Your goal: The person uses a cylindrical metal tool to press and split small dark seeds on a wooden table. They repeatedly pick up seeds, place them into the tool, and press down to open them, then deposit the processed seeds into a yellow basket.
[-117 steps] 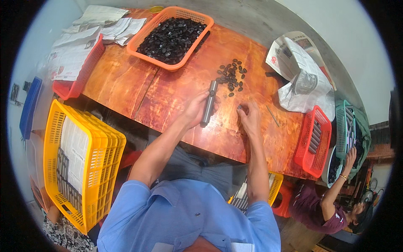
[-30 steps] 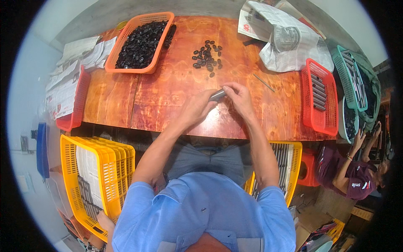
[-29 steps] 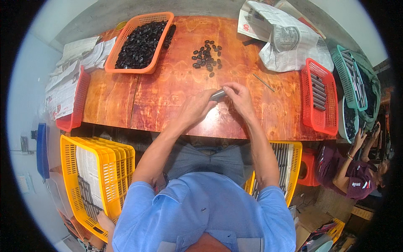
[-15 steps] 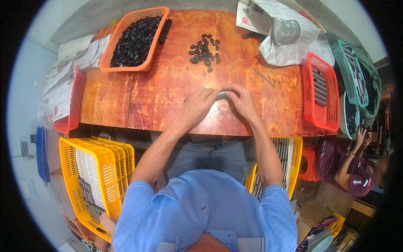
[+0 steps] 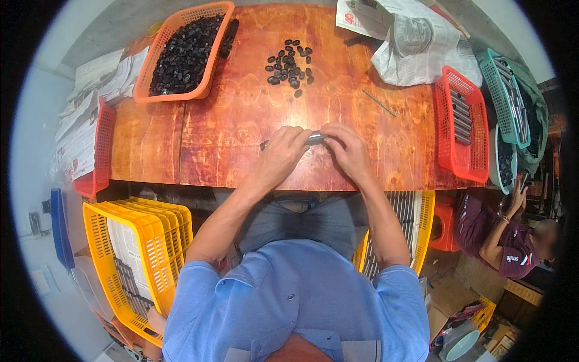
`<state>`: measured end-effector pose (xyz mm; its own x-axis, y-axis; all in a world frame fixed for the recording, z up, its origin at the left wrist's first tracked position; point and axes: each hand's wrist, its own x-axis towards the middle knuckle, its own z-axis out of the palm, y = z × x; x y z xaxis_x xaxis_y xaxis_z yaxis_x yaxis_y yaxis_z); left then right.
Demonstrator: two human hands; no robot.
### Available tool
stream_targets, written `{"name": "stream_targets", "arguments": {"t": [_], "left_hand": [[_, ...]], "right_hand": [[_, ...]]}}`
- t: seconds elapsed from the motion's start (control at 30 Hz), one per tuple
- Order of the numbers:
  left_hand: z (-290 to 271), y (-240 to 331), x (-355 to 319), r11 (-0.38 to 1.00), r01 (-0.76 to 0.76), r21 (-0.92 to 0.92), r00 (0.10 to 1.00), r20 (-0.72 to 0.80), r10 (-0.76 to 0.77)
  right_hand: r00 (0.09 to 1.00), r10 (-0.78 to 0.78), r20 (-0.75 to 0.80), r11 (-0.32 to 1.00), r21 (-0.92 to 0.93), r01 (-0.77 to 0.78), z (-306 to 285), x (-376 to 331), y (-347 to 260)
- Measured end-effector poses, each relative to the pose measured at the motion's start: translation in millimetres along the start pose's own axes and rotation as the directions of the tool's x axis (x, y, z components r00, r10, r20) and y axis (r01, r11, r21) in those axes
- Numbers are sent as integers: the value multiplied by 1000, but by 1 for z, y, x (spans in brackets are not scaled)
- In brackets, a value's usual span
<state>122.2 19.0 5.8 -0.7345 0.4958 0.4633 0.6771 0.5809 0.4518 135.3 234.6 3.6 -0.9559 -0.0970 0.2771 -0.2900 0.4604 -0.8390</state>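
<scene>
A short grey metal tube (image 5: 314, 139) lies crosswise near the front edge of the wooden table (image 5: 241, 120). My left hand (image 5: 281, 154) grips its left part and my right hand (image 5: 347, 151) grips its right end, so only the middle shows. A loose pile of small black caps (image 5: 290, 60) sits further back on the table. An orange basket (image 5: 184, 51) full of black caps stands at the back left.
A thin rod (image 5: 379, 103) lies right of centre. A red basket (image 5: 463, 123) of grey tubes and a green basket (image 5: 508, 96) stand at the right, crumpled paper (image 5: 416, 45) behind. Yellow crates (image 5: 136, 253) sit on the floor left. Another person (image 5: 503, 238) crouches at the right.
My hands came together on the tube and brought it from upright to crosswise near the table's front edge. Over the last second they barely moved.
</scene>
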Motion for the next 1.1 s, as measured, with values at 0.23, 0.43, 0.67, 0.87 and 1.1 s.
{"name": "stream_targets", "arguments": {"t": [0.23, 0.43, 0.67, 0.87, 1.1], "left_hand": [[-7, 7, 0, 993, 5, 119, 999, 40, -10], [-5, 7, 0, 976, -82, 199, 997, 18, 80], [-3, 1, 1, 995, -32, 91, 999, 25, 30], [-9, 1, 1, 996, 94, -1, 994, 60, -94], [-6, -3, -4, 998, 60, -21, 997, 48, -59]], "right_hand": [[1000, 7, -2, 999, 32, -7, 1, -4, -5], [975, 185, 125, 980, -96, -174, 7, 37, -7], [996, 7, -88, 876, -480, -48, 48, 66, -4], [996, 20, -81, 848, -526, -60, 50, 71, -5], [993, 83, -82, 849, -516, -113, 49, 65, -9]]}}
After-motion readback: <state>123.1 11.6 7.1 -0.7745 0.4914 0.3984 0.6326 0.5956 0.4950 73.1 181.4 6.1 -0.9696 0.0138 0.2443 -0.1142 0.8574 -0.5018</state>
